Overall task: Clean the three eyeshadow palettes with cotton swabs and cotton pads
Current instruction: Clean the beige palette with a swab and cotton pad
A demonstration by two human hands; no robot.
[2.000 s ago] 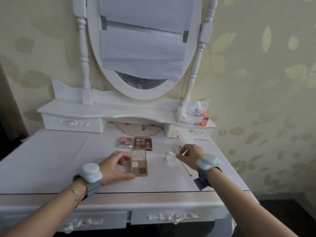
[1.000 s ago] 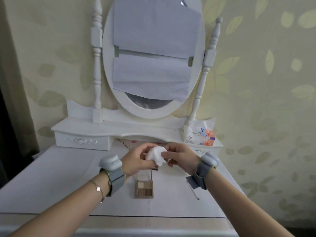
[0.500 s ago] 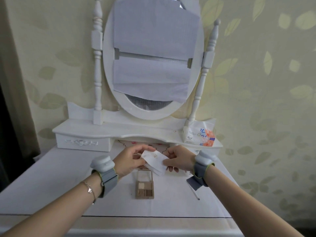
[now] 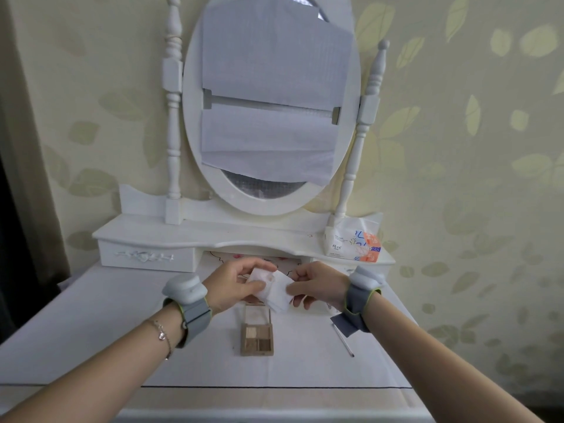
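Both hands hold a white cotton pad (image 4: 272, 289) in the air above the dressing table. My left hand (image 4: 235, 283) pinches its left edge and my right hand (image 4: 317, 285) pinches its right edge. The pad carries a faint pinkish stain near the top. Below the hands an open brown eyeshadow palette (image 4: 256, 332) lies on the white table cover, lid tilted back. A cotton swab (image 4: 343, 340) lies to the right of it. The other two palettes are hidden behind my hands.
A white vanity with a paper-covered oval mirror (image 4: 271, 99) stands at the back. A pack of tissues (image 4: 354, 241) sits on its right shelf. A small drawer unit (image 4: 146, 256) is at the back left. The table's front edge (image 4: 244, 389) runs below my forearms.
Two seconds ago my left hand held the palette and my right reached for the pad on the table. Both hands then lifted the crumpled pad and spread it flat between them.
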